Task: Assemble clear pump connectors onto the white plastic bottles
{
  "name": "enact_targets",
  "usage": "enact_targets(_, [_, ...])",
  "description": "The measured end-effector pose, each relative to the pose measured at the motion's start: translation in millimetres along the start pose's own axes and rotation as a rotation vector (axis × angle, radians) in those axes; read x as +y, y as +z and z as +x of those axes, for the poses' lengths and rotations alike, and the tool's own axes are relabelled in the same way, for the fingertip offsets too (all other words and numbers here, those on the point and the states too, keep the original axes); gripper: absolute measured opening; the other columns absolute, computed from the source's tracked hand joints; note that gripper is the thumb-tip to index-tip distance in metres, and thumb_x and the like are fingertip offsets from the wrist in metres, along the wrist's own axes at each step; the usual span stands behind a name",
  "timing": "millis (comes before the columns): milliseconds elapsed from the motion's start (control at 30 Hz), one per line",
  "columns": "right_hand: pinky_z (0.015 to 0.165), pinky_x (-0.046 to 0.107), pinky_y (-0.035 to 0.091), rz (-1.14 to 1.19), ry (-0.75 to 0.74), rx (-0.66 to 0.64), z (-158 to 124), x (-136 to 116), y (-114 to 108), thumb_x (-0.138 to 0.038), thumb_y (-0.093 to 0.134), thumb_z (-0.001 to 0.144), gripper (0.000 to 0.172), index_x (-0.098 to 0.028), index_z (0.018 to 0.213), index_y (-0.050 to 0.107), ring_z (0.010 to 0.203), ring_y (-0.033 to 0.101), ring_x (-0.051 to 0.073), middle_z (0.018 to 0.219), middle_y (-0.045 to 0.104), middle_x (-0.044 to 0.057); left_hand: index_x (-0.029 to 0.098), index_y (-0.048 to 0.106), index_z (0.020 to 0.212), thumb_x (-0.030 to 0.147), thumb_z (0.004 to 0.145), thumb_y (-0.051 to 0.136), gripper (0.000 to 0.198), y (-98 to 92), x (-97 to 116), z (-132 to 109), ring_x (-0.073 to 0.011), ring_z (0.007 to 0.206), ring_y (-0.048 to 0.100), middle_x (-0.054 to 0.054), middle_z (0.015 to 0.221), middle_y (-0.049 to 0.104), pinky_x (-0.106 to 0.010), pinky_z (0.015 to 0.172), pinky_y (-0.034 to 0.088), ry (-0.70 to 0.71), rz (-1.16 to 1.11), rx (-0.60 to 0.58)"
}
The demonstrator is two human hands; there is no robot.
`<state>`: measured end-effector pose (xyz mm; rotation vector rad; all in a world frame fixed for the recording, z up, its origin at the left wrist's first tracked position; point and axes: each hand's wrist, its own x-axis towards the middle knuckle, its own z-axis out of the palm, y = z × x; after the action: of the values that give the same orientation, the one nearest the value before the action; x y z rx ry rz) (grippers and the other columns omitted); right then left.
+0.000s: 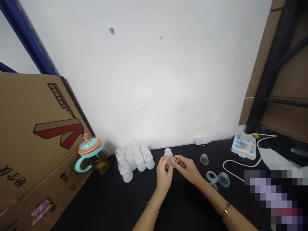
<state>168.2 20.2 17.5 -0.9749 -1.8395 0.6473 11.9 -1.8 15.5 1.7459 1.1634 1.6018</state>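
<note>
My left hand [163,175] and my right hand [188,168] meet over the black table [115,202]. Together they pinch a small clear plastic piece [171,161], which looks like a teat or ring. Just behind them stands a single frosted small bottle [168,152]. To the left of my hands, several frosted white small bottles [134,160] stand grouped. On the right lie a clear dome cap [204,158], a clear ring [211,176] and another clear dome cap [223,179].
A large cardboard box [36,141] leans at the left, with a teal and orange handled cup [90,152] in front of it. One bottle [202,140] lies by the white wall. A white power strip [243,146] with cable sits at the right.
</note>
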Motion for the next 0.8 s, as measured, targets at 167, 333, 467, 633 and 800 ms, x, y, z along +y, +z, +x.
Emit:
enact_targets(167, [0.053, 0.024, 0.043, 0.017, -0.002, 0.028, -0.1, -0.2, 0.6, -0.042, 0.057, 0.097, 0.027, -0.022, 0.108, 0.071, 0.057, 0.057, 0.014, 0.073, 0.067, 0.0, 0.023, 0.071, 0.115, 0.036, 0.097, 0.059, 0.025, 0.4, 0.9, -0.6, -0.0219, 0.095, 0.068, -0.011, 0.119, 0.067, -0.028, 0.072, 0.055, -0.022, -0.006, 0.0])
enact_targets(333, [0.053, 0.024, 0.043, 0.026, 0.007, 0.051, 0.6, 1.2, 0.4, -0.042, 0.058, 0.096, 0.028, -0.022, 0.108, 0.072, 0.057, 0.057, 0.014, 0.075, 0.068, 0.0, 0.022, 0.069, 0.12, 0.045, 0.097, 0.06, 0.034, 0.6, 3.2, -1.3, -0.0212, 0.092, 0.068, -0.012, 0.119, 0.067, -0.029, 0.071, 0.056, -0.08, -0.024, 0.021])
enact_targets(467, [0.054, 0.024, 0.044, 0.01, -0.007, 0.045, -0.5, -0.1, 1.2, -0.041, 0.058, 0.097, 0.027, -0.021, 0.109, 0.073, 0.059, 0.058, 0.015, 0.073, 0.069, 0.0, 0.022, 0.071, 0.113, 0.047, 0.096, 0.06, 0.032, -0.7, 3.4, -0.3, -0.0219, 0.093, 0.068, -0.011, 0.117, 0.067, -0.028, 0.069, 0.057, -0.09, -0.031, 0.02])
enact_targets(633, [0.055, 0.024, 0.045, -0.015, -0.017, 0.036, -1.6, -0.6, 2.0, -0.039, 0.057, 0.098, 0.026, -0.022, 0.109, 0.073, 0.059, 0.059, 0.015, 0.075, 0.07, 0.001, 0.02, 0.069, 0.106, 0.047, 0.097, 0.059, 0.03, -0.7, 0.3, 0.3, -0.0193, 0.084, 0.068, -0.01, 0.109, 0.066, -0.028, 0.066, 0.057, -0.102, -0.04, 0.002])
enact_targets(800, [0.054, 0.023, 0.043, -0.008, -0.016, 0.025, -1.4, 0.1, 2.3, -0.039, 0.057, 0.098, 0.027, -0.02, 0.11, 0.072, 0.057, 0.058, 0.014, 0.074, 0.07, 0.001, 0.02, 0.069, 0.104, 0.046, 0.097, 0.059, 0.028, -0.1, -0.3, 0.4, -0.0188, 0.083, 0.067, -0.009, 0.107, 0.065, -0.027, 0.065, 0.057, -0.088, -0.035, 0.003])
